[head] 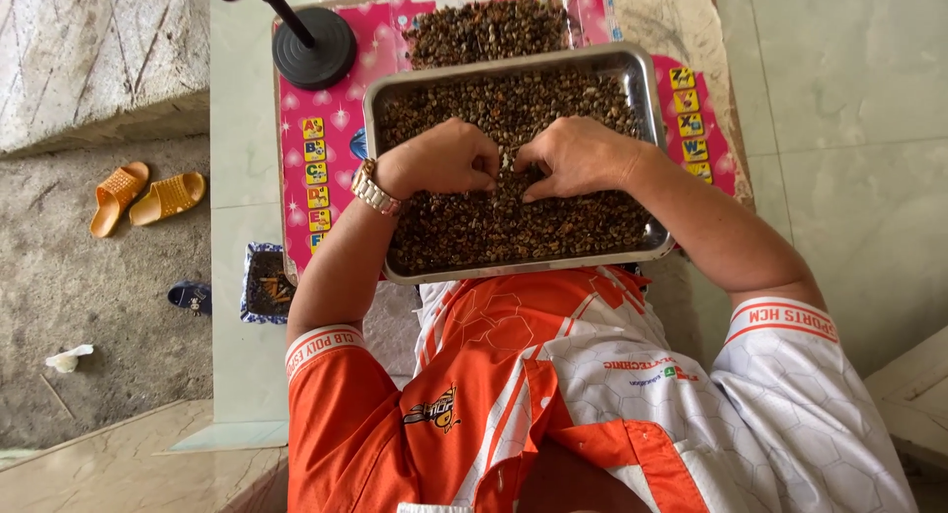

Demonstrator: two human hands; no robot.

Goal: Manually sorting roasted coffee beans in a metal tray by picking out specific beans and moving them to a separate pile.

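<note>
A metal tray (pixel 647 98) sits in front of me, filled with small dark brown nuts or seeds (pixel 494 227). My left hand (pixel 439 159), with a metal watch on its wrist, rests on the pile near the tray's middle with its fingers curled in. My right hand (pixel 578 156) lies beside it, fingertips nearly touching the left hand's, pinching at something small between them that I cannot make out. Beyond the tray a second heap of the same brown pieces (pixel 489 29) lies on a pink mat (pixel 336 167).
A black round stand base (pixel 314 49) with a pole stands at the mat's far left corner. A small patterned dish (pixel 265 284) with dark scraps sits left of my arm. Orange sandals (pixel 146 197) and a blue slipper (pixel 190 296) lie on the lower ground to the left.
</note>
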